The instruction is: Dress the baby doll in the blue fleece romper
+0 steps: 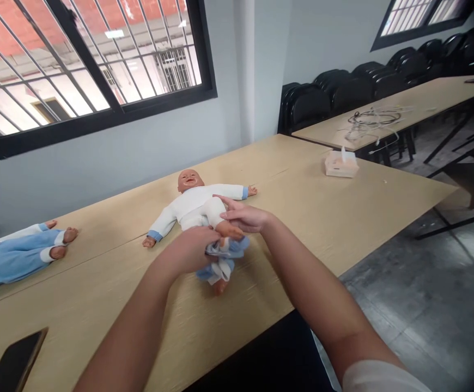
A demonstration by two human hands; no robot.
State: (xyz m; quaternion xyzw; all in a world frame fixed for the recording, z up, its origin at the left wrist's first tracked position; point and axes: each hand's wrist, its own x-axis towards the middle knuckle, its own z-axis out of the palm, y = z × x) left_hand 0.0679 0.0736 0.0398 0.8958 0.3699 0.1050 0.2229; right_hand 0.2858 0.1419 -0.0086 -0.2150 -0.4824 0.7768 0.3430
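A baby doll [194, 208] in a white top with blue cuffs lies on its back on the table, its head away from me and both arms spread. Blue and white doll trousers [220, 268] are bunched about its lower legs, and one bare foot [219, 287] sticks out below them. My left hand [199, 246] is closed on the bunched cloth, its fingertips partly hidden. With thumb and fingers, my right hand [248, 216] grips the doll's bent leg [216, 211] from the right; that leg's foot [229, 231] rests above the cloth.
The wooden table [302, 228] stands against the wall under a barred window. A second doll [20, 256] in blue trousers lies at the left. A phone [15, 362] is at the near left, a tissue box [341, 164] at the far right. Cables [376, 118] lie on another table.
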